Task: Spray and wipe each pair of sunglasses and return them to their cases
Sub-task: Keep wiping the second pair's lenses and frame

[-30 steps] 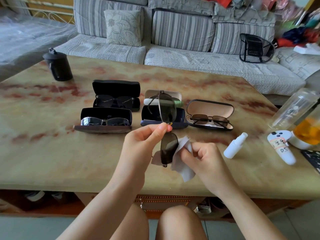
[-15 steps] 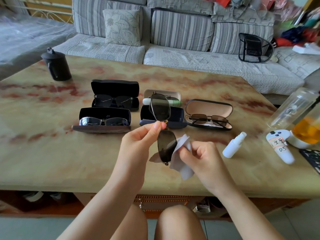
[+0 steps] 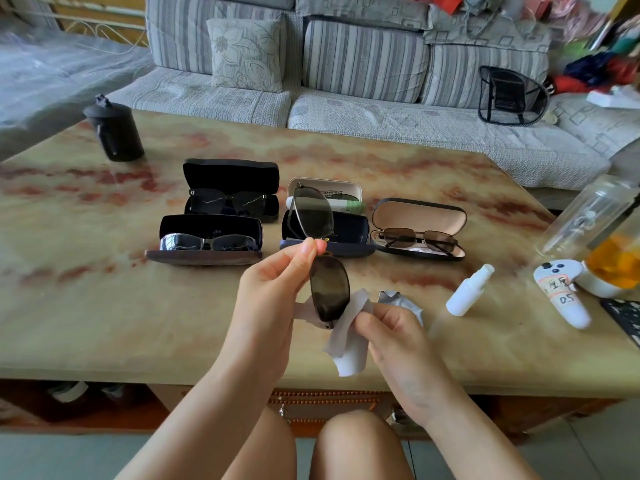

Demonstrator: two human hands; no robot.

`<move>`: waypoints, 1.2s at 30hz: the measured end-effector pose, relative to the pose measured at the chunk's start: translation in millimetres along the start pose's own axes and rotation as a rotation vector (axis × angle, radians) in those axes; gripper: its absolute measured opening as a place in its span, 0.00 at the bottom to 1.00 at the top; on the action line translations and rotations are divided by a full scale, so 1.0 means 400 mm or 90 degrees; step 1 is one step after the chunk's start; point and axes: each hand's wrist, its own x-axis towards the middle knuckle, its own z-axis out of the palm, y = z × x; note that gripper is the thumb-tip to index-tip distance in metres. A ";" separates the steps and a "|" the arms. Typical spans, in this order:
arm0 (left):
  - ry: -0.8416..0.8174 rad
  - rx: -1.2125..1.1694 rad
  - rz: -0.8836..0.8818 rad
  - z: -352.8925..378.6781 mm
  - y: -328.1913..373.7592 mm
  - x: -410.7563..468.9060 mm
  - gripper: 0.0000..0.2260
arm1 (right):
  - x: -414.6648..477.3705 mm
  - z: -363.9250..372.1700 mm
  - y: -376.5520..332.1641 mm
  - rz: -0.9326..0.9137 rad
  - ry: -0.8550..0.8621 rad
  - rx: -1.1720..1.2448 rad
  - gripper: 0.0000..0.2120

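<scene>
My left hand (image 3: pixel 273 289) pinches the bridge of a pair of dark sunglasses (image 3: pixel 328 287), held upright above the table's near edge. The lower lens rests in a grey wiping cloth (image 3: pixel 346 348) that my right hand (image 3: pixel 391 337) grips. Behind them lies an empty open dark blue case (image 3: pixel 349 233). Three open cases hold sunglasses: a black one (image 3: pixel 231 192) at the back left, a brown one (image 3: pixel 207 240) in front of it, and a tan-lined one (image 3: pixel 419 228) on the right. A white spray bottle (image 3: pixel 469 291) lies to the right.
The marble table (image 3: pixel 104 306) also carries a black canister (image 3: pixel 114 131) at the far left, a white case (image 3: pixel 325 190) with a green-capped tube, a white controller (image 3: pixel 561 294), and a clear bottle (image 3: pixel 585 216) with an orange jar (image 3: pixel 616 265) at right. A striped sofa (image 3: pixel 346 64) stands behind.
The sunglasses have turned slightly in my left hand, the upper lens swinging left. My right hand has slid down with the cloth to the lower lens's bottom end.
</scene>
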 end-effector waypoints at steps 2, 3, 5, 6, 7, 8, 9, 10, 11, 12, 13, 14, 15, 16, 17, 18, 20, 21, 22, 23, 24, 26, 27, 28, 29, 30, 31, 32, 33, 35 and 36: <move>0.001 0.003 0.001 -0.005 -0.002 0.003 0.09 | 0.002 -0.002 -0.004 0.004 -0.009 -0.014 0.16; -0.001 0.004 -0.001 -0.007 -0.003 0.003 0.09 | 0.003 -0.004 -0.006 0.006 -0.017 -0.017 0.17; -0.007 0.007 -0.010 -0.009 -0.004 0.004 0.10 | 0.004 -0.007 -0.015 0.013 -0.035 -0.024 0.16; -0.011 0.008 -0.016 -0.009 -0.004 0.003 0.10 | 0.004 -0.008 -0.022 0.016 -0.041 -0.032 0.12; -0.017 0.008 -0.022 -0.010 -0.005 0.002 0.10 | 0.004 -0.008 -0.030 0.018 -0.047 -0.043 0.09; -0.024 0.008 -0.026 -0.010 -0.006 -0.001 0.10 | 0.005 -0.007 -0.038 0.017 -0.054 -0.059 0.10; -0.028 0.010 -0.028 -0.010 -0.006 -0.003 0.10 | 0.007 -0.005 -0.046 0.016 -0.061 -0.073 0.11; -0.031 0.014 -0.031 -0.009 -0.007 -0.006 0.10 | 0.009 -0.005 -0.049 0.014 -0.066 -0.082 0.13; -0.033 0.017 -0.033 -0.009 -0.009 -0.008 0.10 | 0.011 -0.001 -0.055 0.012 -0.063 -0.087 0.13; -0.037 0.017 -0.035 -0.008 -0.010 -0.010 0.10 | 0.013 0.004 -0.060 0.009 -0.057 -0.095 0.13; -0.039 0.014 -0.036 -0.008 -0.011 -0.011 0.10 | 0.014 0.008 -0.065 0.007 -0.052 -0.105 0.13; -0.040 0.012 -0.037 -0.008 -0.012 -0.011 0.10 | 0.015 0.011 -0.067 0.004 -0.048 -0.115 0.12; -0.040 0.014 -0.037 -0.009 -0.013 -0.010 0.10 | 0.016 0.013 -0.068 0.001 -0.044 -0.121 0.11; -0.040 0.017 -0.034 -0.010 -0.014 -0.008 0.11 | 0.017 0.015 -0.070 -0.001 -0.040 -0.126 0.11; -0.038 0.019 -0.027 -0.013 -0.014 -0.005 0.11 | 0.019 0.014 -0.072 -0.007 -0.039 -0.133 0.12; -0.037 0.021 -0.019 -0.015 -0.014 -0.003 0.12 | 0.020 0.013 -0.072 -0.013 -0.043 -0.141 0.13; -0.040 0.023 -0.012 -0.021 -0.012 0.000 0.12 | 0.020 0.009 -0.074 -0.032 -0.068 -0.164 0.11; -0.043 0.026 -0.012 -0.026 -0.012 0.001 0.12 | 0.018 0.004 -0.074 -0.037 -0.081 -0.176 0.07; -0.047 0.033 -0.011 -0.029 -0.012 0.001 0.12 | 0.015 -0.001 -0.073 -0.035 -0.093 -0.181 0.03; -0.051 0.040 -0.007 -0.033 -0.013 0.002 0.13 | 0.012 -0.008 -0.074 -0.030 -0.100 -0.188 0.05; -0.052 0.048 0.000 -0.035 -0.013 0.003 0.13 | 0.009 -0.012 -0.075 -0.025 -0.108 -0.187 0.09; -0.052 0.065 0.014 -0.037 -0.012 0.003 0.14 | 0.003 -0.017 -0.079 -0.021 -0.122 -0.182 0.12; -0.055 0.078 0.020 -0.037 -0.011 0.004 0.15 | 0.001 -0.018 -0.079 -0.026 -0.129 -0.177 0.11; -0.062 0.091 0.025 -0.038 -0.009 0.004 0.15 | 0.000 -0.018 -0.078 -0.032 -0.130 -0.168 0.09; -0.071 0.105 0.029 -0.041 -0.007 0.005 0.14 | -0.003 -0.019 -0.077 -0.039 -0.131 -0.156 0.07; -0.081 0.121 0.031 -0.045 -0.005 0.007 0.14 | -0.003 -0.022 -0.075 -0.045 -0.119 -0.142 0.07; -0.094 0.142 0.034 -0.049 -0.003 0.008 0.14 | -0.003 -0.028 -0.074 -0.052 -0.103 -0.129 0.08; -0.109 0.163 0.036 -0.053 -0.001 0.010 0.14 | -0.001 -0.034 -0.077 -0.060 -0.083 -0.117 0.08; -0.126 0.181 0.036 -0.057 -0.001 0.011 0.14 | 0.003 -0.040 -0.082 -0.069 -0.065 -0.107 0.08; -0.159 0.202 0.027 -0.059 -0.001 0.010 0.14 | 0.012 -0.050 -0.095 -0.080 -0.041 -0.098 0.10; -0.173 0.204 0.024 -0.059 0.000 0.008 0.13 | 0.016 -0.053 -0.101 -0.082 -0.029 -0.102 0.11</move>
